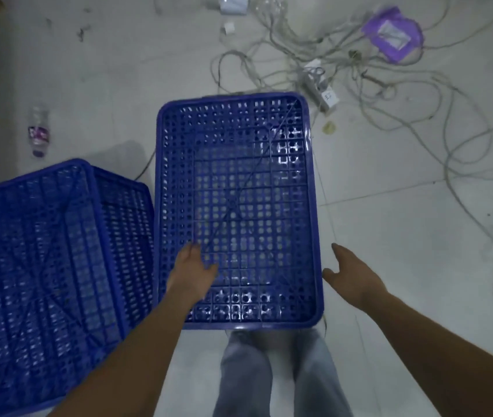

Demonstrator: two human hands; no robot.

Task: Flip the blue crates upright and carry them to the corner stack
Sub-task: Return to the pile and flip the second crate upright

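Note:
A blue perforated crate (239, 121) sits on the tiled floor right in front of my feet, and it seems to have its open side up. A second blue crate (43, 251) lies at the left with its ribbed bottom facing up, close beside the first. My left hand (192, 272) reaches over the near left part of the middle crate with its fingers stretched out and nothing in them. Just outside that crate's right rim, my right hand (350, 279) hovers with spread fingers and is also empty.
A tangle of grey cables (368, 76) with a white power strip (319, 85) covers the floor behind and right of the crate. A purple bag (392, 33) lies at the far right. A plastic bottle (39, 130) lies at the left. My legs (278, 377) are below.

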